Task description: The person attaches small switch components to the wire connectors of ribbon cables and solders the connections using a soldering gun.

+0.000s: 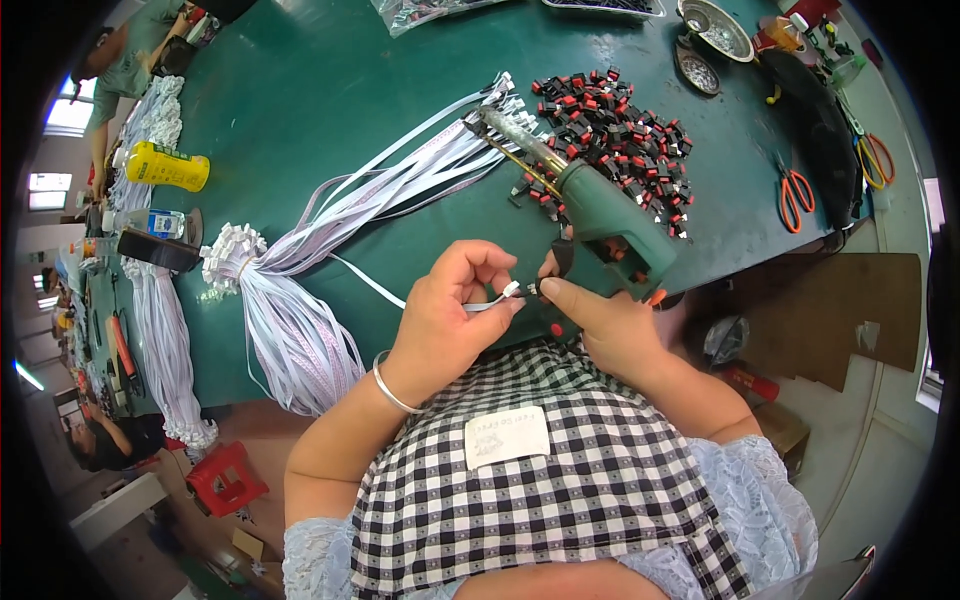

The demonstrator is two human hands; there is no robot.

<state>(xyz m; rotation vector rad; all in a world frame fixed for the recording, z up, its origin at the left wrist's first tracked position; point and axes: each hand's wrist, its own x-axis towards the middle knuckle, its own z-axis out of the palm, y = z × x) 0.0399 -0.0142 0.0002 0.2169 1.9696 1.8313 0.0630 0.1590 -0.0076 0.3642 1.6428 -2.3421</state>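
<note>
The left hand [448, 315] is pinching the white connector end of a thin flat ribbon cable [490, 300] between thumb and fingertips, the other fingers curled loosely, while the right hand [600, 320] is closing thumb and forefinger on a small black-and-red connector piece [533, 290]. The 2 parts are sitting tip to tip, almost touching, just above the near edge of the green surface [330, 110]; the cable's long axis is running left to right, so the small piece is lying directly to the right of the cable end, and each hand is equally near the meeting point. Going by size, the surface is carrying a big fanned bundle of white ribbon cables [300, 290] to the left, tied near a cluster of white plugs, then a green hot-glue gun [590, 200] lying slantwise just beyond the right hand, then a heap of black-and-red connector pieces [620, 130] beside its nozzle. Orange-handled scissors [795, 195] are lying well apart to the right. A yellow bottle [170, 167] with a green label is lying on its side at far left. A white rectangular label [507, 437] is showing on the person's checked apron [560, 500].
</note>
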